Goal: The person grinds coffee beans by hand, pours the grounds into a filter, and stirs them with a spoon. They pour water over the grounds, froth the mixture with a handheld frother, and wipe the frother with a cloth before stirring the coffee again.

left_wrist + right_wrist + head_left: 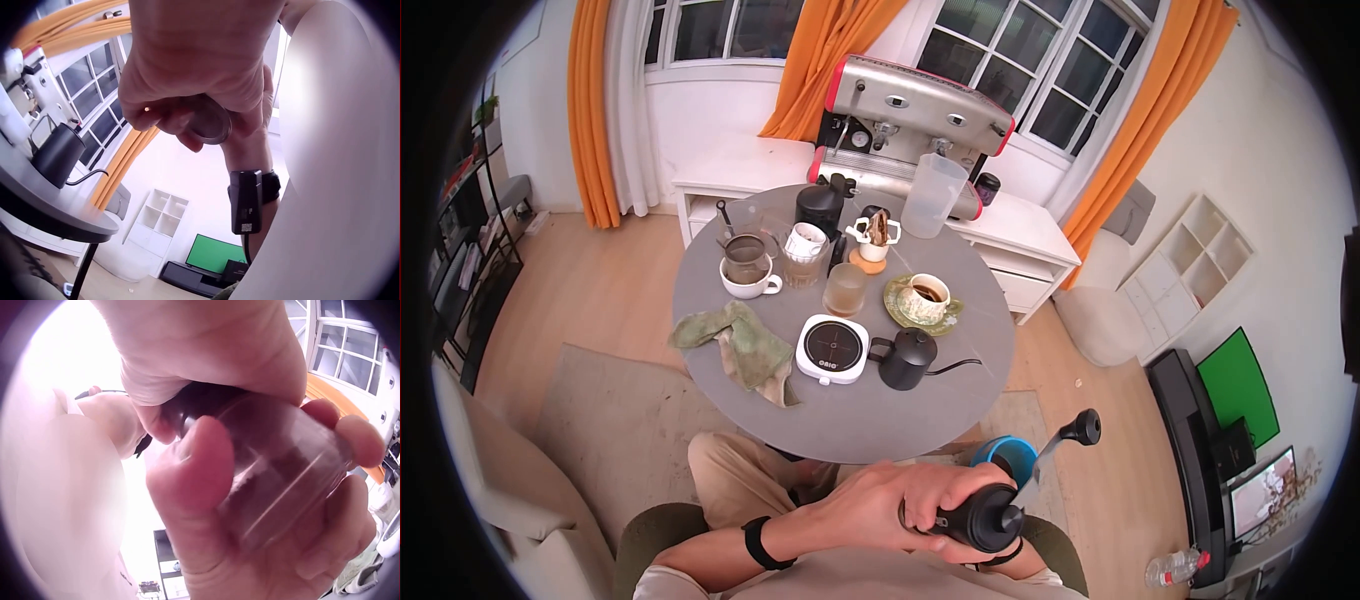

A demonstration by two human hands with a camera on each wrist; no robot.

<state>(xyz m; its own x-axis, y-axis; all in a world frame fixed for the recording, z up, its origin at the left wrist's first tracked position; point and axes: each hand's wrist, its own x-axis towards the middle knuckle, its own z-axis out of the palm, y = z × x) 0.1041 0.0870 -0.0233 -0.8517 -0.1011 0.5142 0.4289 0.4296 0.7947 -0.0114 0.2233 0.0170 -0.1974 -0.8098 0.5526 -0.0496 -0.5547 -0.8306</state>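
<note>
Your left hand (860, 503) grips the clear jar (294, 469) of the crank grinder (978, 522), your right hand (212, 347) its dark body, above your lap. You seem to be turning the joint; next calls for steady opposing grips.

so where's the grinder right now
Low and right of centre in the head view, the grinder is gripped in both hands, below the blue bin.
</note>
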